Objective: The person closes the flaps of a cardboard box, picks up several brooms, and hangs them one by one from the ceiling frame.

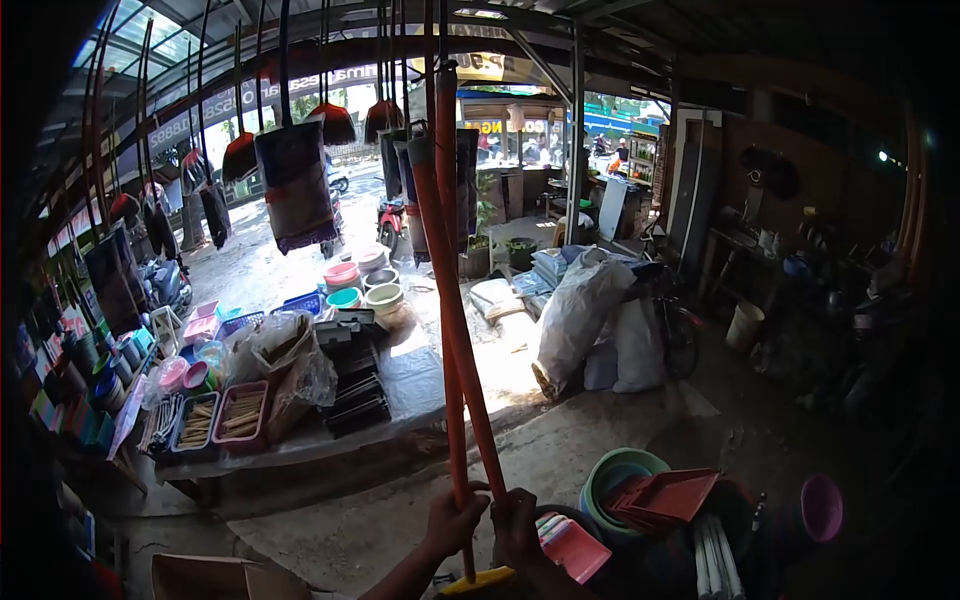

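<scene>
Two long orange-red poles (440, 250) rise from my hands and cross each other in the middle of the head view. My left hand (455, 520) is wrapped round the pole whose lower end sticks out below it. Close beside it, my right hand (515, 515) grips the lower part of the other pole. The upper ends reach up among hanging broom-like items, near a dark hanging mat (465, 185). What the tops touch I cannot make out. Something yellow (480, 582) lies just below my hands.
A low table (270, 462) at the left bears baskets, basins and dustpans. Green tubs (592, 490) with red dustpans stand at the lower right, near a purple bucket (821, 508). White sacks (580, 310) lie further back. An open cardboard box (205, 578) is at the bottom left.
</scene>
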`<control>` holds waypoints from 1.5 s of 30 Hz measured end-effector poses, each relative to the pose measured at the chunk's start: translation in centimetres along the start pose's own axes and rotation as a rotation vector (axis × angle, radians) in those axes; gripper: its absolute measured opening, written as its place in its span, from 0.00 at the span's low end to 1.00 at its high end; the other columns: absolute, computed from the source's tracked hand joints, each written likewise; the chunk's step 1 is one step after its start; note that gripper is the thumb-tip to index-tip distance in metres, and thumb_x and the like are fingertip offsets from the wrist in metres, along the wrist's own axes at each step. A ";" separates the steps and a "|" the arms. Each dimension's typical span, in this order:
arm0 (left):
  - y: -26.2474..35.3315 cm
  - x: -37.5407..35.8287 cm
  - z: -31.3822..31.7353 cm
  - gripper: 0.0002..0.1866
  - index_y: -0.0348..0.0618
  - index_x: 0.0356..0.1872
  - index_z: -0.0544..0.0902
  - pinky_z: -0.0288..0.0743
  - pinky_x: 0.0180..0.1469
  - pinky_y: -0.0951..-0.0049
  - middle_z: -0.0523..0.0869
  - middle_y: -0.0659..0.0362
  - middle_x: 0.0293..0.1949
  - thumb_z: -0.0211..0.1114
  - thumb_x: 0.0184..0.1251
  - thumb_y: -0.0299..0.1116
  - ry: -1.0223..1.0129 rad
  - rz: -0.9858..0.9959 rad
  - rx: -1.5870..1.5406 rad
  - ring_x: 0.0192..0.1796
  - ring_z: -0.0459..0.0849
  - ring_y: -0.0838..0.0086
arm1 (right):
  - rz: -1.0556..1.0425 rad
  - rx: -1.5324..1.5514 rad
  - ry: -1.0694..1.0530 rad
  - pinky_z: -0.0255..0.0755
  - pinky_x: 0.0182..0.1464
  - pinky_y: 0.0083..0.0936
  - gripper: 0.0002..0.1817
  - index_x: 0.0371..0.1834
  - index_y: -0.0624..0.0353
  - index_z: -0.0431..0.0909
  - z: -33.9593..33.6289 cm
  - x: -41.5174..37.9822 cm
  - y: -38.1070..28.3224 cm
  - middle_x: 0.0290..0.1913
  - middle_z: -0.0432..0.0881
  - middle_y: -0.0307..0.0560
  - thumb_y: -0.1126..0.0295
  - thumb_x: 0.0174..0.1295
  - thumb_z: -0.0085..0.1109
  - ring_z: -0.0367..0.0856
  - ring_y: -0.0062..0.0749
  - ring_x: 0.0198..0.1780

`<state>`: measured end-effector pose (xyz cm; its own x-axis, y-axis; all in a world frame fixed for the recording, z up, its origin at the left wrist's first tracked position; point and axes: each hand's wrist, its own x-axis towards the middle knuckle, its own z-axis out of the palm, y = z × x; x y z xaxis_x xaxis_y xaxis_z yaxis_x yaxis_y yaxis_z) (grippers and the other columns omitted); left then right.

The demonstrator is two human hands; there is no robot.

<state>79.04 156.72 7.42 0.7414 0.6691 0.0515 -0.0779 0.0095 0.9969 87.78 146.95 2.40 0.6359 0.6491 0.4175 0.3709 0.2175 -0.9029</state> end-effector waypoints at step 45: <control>-5.4 91.4 8.1 0.10 0.42 0.39 0.74 0.59 0.17 0.84 0.67 0.70 0.20 0.59 0.70 0.38 -0.059 -0.005 -0.211 0.17 0.65 0.88 | 0.240 -0.429 0.338 0.67 0.30 0.38 0.14 0.36 0.58 0.72 -16.8 67.9 46.7 0.24 0.74 0.54 0.58 0.65 0.56 0.76 0.52 0.28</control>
<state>152.61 211.81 7.27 0.7796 0.6238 0.0567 -0.2078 0.1721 0.9629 159.64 188.98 -9.69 0.8898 0.3602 0.2802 0.3859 -0.2661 -0.8833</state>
